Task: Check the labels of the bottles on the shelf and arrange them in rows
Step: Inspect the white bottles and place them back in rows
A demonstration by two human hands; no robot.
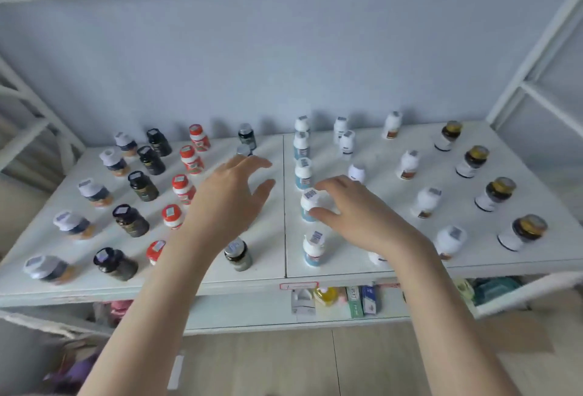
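Observation:
Many small bottles stand in front-to-back rows on a white shelf (271,256). My right hand (350,209) grips the cap of a white bottle with a blue label (310,203) in the middle row. My left hand (230,193) hovers open above the shelf, fingers spread, over a row of grey-capped dark bottles (238,253). To its left run rows of red-capped bottles (181,185), black bottles (142,185) and white-capped bottles (93,192). White bottles (427,201) and gold-capped bottles (497,193) stand on the right.
A blue-grey wall closes the back of the shelf. White metal frame posts (536,45) rise at both sides. A lower shelf holds small boxes (362,301) and a yellow bottle (326,296). Wooden floor lies below.

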